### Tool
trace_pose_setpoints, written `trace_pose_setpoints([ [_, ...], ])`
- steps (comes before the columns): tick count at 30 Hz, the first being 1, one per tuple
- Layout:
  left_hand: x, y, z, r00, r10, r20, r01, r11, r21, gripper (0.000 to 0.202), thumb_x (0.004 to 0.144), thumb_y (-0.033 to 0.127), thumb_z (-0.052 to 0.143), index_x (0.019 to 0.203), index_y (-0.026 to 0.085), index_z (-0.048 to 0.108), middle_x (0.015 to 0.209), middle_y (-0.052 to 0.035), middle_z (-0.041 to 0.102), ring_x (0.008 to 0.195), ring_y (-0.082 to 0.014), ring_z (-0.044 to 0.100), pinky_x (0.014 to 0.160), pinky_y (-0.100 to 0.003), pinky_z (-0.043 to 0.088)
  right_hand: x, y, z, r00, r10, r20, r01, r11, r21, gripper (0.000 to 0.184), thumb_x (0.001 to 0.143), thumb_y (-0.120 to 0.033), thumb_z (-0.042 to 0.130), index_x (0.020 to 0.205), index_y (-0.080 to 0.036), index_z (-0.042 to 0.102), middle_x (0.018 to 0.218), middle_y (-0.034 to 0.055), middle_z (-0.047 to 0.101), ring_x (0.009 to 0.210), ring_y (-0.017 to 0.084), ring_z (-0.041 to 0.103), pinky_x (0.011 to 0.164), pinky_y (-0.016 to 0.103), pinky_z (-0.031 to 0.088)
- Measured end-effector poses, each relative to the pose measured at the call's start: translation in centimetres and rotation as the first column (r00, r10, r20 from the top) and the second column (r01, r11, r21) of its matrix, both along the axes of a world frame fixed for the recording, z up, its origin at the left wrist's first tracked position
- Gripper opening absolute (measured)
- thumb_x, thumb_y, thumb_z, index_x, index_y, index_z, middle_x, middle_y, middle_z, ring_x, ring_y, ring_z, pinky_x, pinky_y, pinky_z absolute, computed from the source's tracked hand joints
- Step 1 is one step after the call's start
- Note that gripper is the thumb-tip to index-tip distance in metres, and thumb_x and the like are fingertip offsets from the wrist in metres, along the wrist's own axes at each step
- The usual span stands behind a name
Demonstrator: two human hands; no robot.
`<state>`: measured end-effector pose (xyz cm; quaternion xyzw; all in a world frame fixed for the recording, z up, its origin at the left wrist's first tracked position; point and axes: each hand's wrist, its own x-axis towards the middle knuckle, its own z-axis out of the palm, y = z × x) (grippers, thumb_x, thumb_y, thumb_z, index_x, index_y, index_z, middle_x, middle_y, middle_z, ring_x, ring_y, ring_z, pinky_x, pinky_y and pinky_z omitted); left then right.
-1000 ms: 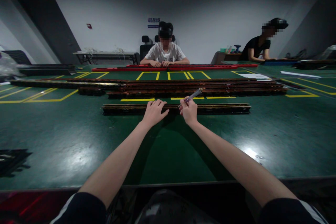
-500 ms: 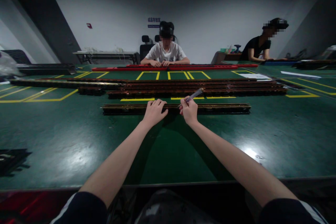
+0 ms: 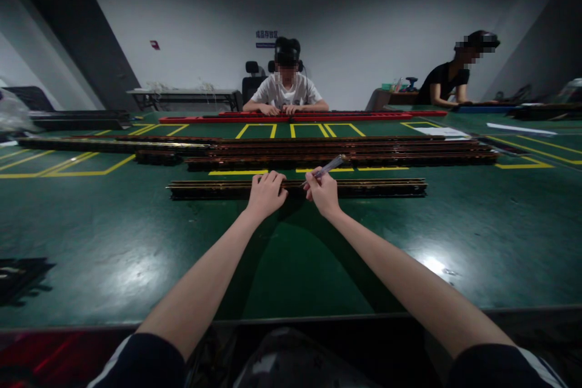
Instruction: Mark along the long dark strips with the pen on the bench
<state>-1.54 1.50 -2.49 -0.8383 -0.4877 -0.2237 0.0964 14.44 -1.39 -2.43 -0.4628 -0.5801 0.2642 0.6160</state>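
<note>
A long dark strip with brass-coloured edges (image 3: 377, 187) lies across the green table (image 3: 113, 236) in front of me. My left hand (image 3: 267, 192) rests on its middle, fingers curled over the top and gripping it. My right hand (image 3: 322, 191) sits just to the right, also at the strip, pinching a slim silver pen-like tool (image 3: 331, 165) that points up and to the right.
A pile of similar long strips (image 3: 345, 150) lies beyond, among yellow floor-style markings. Red strips (image 3: 227, 119) sit at the far edge before a seated person (image 3: 286, 88). Another person (image 3: 448, 82) works at the back right. A dark object (image 3: 18, 276) lies at the left.
The strip has slid a little to the left with both hands on it; its right end is now further left. The tool keeps its tilt.
</note>
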Motion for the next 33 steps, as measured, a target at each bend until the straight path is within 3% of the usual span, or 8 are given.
trace_pose_setpoints([
  [21,0.38,-0.41,0.4,1.0,-0.003,-0.029,0.002,1.0,-0.017,0.048,0.08,0.0,0.035,0.116,0.016,0.061,0.119,-0.0114,0.065,0.113,-0.0257,0.057,0.097,-0.045,0.037,0.04,0.37,-0.35,0.999,0.042,0.006,-0.042,0.999,0.022,0.038,0.084,-0.057,0.053,0.076,-0.019,0.05,0.061,-0.0011,0.056,0.042,0.01,0.052,0.04,0.022,0.045],
  [33,-0.11,0.02,0.14,0.998,-0.065,0.022,0.067,0.995,-0.075,0.054,0.079,-0.004,0.03,0.121,0.015,0.059,0.122,-0.0108,0.063,0.117,-0.0233,0.055,0.102,-0.044,0.038,0.06,0.19,-0.21,1.0,0.022,-0.002,-0.022,0.999,0.032,0.042,0.083,-0.061,0.052,0.077,-0.02,0.05,0.062,-0.0007,0.056,0.043,0.01,0.053,0.041,0.023,0.047],
])
